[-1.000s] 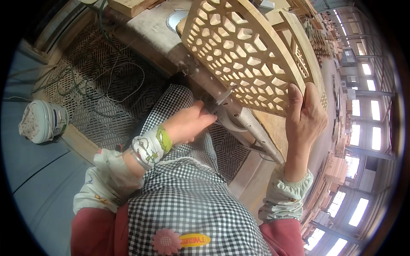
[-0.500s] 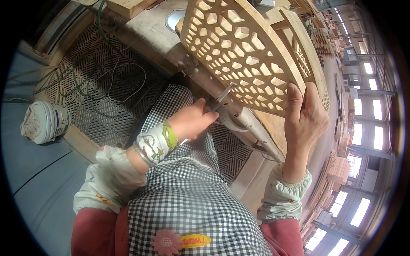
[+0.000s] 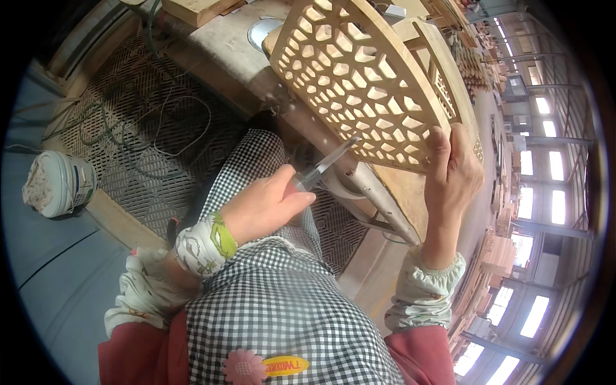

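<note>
My left hand [image 3: 273,199] is closed round the handle of a narrow metal chisel [image 3: 333,156], its blade pointing up and to the right. The chisel's tip is close to the lower edge of a pale wooden lattice panel [image 3: 359,74] cut with many angular holes; whether it touches cannot be made out. My right hand [image 3: 452,163] grips the panel's near right corner, thumb on the lattice face and fingers over the edge. Tilted up, the panel leans above the workbench [image 3: 221,38]. Behind it shows a second wooden frame [image 3: 443,67], partly hidden.
A metal pipe [image 3: 378,192] runs along the bench edge. Hoses and cords [image 3: 131,144] lie on the slatted mat [image 3: 144,199] at left, beside a white bucket [image 3: 61,183]. A round pale dish [image 3: 262,33] and wooden pieces [image 3: 196,8] rest on the bench. Stacked timber [image 3: 491,263] stands at right.
My left hand has drawn back down and left, turning, so more of the chisel blade shows. My right hand still holds the panel, and the whole view has shifted slightly.
</note>
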A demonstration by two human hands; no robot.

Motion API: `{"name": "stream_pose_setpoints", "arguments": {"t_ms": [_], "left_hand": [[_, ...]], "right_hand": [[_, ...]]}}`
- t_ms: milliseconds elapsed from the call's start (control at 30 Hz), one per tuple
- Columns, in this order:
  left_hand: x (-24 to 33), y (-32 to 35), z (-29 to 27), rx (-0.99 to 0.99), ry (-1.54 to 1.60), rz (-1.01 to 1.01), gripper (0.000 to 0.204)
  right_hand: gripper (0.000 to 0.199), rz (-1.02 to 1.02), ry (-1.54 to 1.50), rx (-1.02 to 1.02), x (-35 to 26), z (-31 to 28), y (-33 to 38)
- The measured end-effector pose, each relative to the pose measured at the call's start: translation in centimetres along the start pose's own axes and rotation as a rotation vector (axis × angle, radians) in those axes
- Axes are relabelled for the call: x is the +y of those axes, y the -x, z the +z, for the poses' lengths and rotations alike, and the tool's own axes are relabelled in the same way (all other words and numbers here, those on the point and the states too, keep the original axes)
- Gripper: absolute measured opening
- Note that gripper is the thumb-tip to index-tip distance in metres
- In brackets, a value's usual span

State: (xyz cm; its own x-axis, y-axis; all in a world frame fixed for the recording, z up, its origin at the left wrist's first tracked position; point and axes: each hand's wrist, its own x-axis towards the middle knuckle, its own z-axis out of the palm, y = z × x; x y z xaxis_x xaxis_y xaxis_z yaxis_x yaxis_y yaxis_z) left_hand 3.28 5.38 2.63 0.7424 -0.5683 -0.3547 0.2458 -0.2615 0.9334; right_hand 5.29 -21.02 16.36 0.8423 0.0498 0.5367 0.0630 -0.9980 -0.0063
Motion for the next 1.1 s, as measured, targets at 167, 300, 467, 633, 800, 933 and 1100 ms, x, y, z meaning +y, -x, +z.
{"name": "stream_pose_setpoints", "arguments": {"t_ms": [167, 300, 467, 633, 800, 933, 1100], "left_hand": [[1.0, -1.4, 0.5, 0.086, -0.07, 0.105, 0.046], [1.9, -3.0, 1.8, 0.085, -0.162, 0.091, 0.048], [2.7, -4.0, 2.0, 0.092, -0.263, 0.085, 0.047], [2.7, -4.0, 2.4, 0.131, -0.323, 0.065, 0.046], [1.7, -2.5, 2.3, 0.155, -0.332, 0.085, 0.044], [3.1, 1.1, 0.6, 0.072, -0.219, 0.075, 0.04], [4.6, 2.3, 1.2, 0.106, -0.131, 0.16, 0.034]], "right_hand": [[0.048, -0.021, 0.049, -0.015, -1.0, -0.7, 0.4], [0.047, -0.004, 0.046, -0.018, -1.5, -0.8, 0.5], [0.048, 0.017, 0.044, -0.023, -1.7, -0.9, 0.7], [0.048, 0.014, 0.057, -0.021, -1.4, -0.9, 0.6], [0.048, 0.004, 0.068, -0.014, -1.3, -0.8, 0.5], [0.05, 0.02, 0.091, -0.029, -1.5, -1.1, 0.6], [0.048, -0.026, 0.114, -0.031, -2.2, -1.3, 0.8]]}}
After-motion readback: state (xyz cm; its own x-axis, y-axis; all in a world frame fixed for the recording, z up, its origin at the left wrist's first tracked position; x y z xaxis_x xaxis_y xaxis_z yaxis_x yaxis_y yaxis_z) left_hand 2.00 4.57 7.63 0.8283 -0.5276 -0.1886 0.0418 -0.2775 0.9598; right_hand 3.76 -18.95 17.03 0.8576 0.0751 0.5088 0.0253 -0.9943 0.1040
